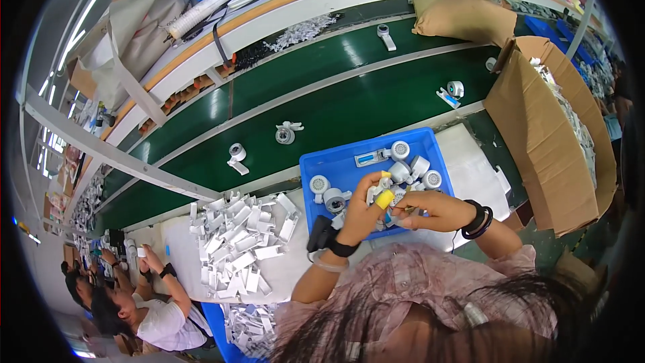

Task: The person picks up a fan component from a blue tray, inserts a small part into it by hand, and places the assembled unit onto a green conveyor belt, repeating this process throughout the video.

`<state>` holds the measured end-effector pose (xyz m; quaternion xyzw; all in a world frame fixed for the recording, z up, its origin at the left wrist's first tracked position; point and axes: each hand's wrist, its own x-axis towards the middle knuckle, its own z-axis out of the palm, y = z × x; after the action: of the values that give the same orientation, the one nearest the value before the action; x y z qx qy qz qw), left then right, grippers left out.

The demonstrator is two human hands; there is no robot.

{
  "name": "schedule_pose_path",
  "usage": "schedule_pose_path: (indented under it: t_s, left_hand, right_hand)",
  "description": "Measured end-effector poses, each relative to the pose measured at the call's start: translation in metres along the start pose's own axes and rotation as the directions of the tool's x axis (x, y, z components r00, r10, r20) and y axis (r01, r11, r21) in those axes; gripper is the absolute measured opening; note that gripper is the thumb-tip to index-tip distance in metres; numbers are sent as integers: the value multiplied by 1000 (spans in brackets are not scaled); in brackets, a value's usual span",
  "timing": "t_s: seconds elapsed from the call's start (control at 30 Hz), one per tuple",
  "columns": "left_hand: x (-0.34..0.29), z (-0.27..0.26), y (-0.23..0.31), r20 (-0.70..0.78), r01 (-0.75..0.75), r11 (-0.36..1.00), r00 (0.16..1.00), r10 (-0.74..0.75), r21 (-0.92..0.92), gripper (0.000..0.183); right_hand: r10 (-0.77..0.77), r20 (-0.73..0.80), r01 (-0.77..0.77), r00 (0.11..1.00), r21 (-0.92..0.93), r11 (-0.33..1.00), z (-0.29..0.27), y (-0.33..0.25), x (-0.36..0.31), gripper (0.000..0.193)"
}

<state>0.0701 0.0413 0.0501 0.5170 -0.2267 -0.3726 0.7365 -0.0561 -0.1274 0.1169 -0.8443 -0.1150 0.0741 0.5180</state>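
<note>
Over the blue bin [310,218], my two hands come close together. My left hand [359,218], with yellow covers on its fingertips and a black band at the wrist, is closed around a small white fan [398,197], mostly hidden by the fingers. My right hand [437,210] pinches at the same spot; what lies between its fingertips is too small to make out. In the bin sit several white fans with round grilles, among them one fan [319,185] at the left and another fan [400,150] at the back.
Left of the bin lies a heap of white plastic housings [242,235]. Beyond runs a green conveyor belt [342,104] carrying scattered fans. A tall open carton [537,134] stands at right. Another person [158,316] works at the far left.
</note>
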Motion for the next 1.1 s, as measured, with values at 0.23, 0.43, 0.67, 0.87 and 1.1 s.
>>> schedule_pose_path:
  t_s: [0.23, 0.43, 0.67, 0.87, 1.1]
  left_hand:
    - [-1, -2, 85, 390, -128, 757, 903, -178, 641, 40]
    - [-4, 17, 108, 453, -176, 711, 864, -219, 681, 43]
    - [-8, -1, 80, 263, -240, 492, 965, 23, 837, 27]
    - [-16, -7, 19, 53, 256, 967, 965, -257, 18, 25]
    - [-22, -4, 8, 43, 299, 945, 954, -296, -133, 32]
  right_hand:
    - [-109, 164, 81, 980, 168, 983, 12, 27, 7, 35]
    - [16, 147, -118, 989, 718, 686, 39, 75, 11, 24]
    - [81, -551, 17, 831, 171, 985, 60, 52, 16, 18]
    - [-226, -798, 83, 559, -218, 973, 61, 42, 18, 23]
    - [-343, -770, 28, 539, -390, 920, 65, 40, 15, 23]
